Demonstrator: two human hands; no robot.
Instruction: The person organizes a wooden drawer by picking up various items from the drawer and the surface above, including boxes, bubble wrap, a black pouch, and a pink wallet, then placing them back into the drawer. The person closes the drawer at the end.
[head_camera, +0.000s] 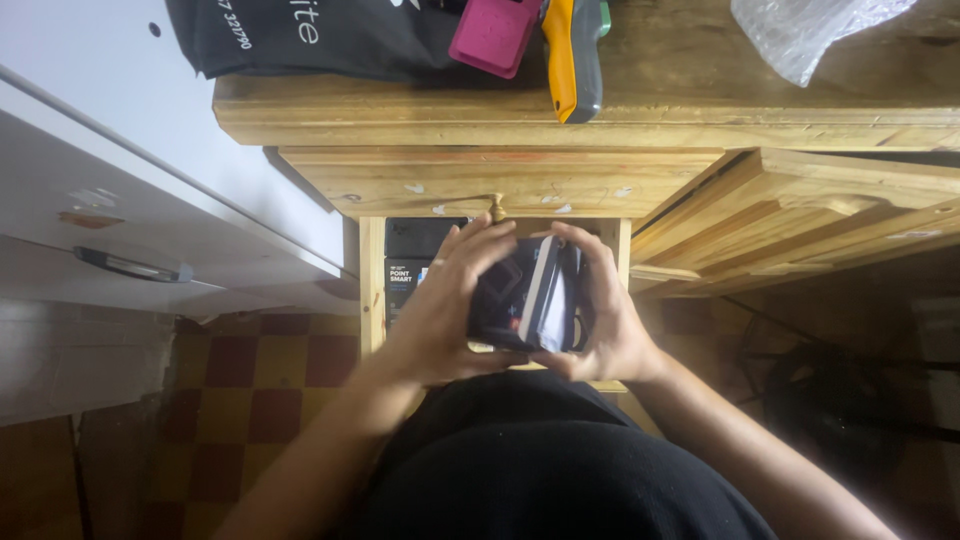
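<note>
Hands meet over an open drawer (372, 290) below the wooden surface (700, 110). Left hand (440, 310) and right hand (605, 320) together clasp a small dark box (525, 295) with a white edge, fingers curled over its top, held above the drawer. Dark packages (415, 240) lie inside the drawer. On the surface: black bag (320, 35), pink case (495, 35), orange-grey tool (572, 60), clear plastic wrap (800, 30).
</note>
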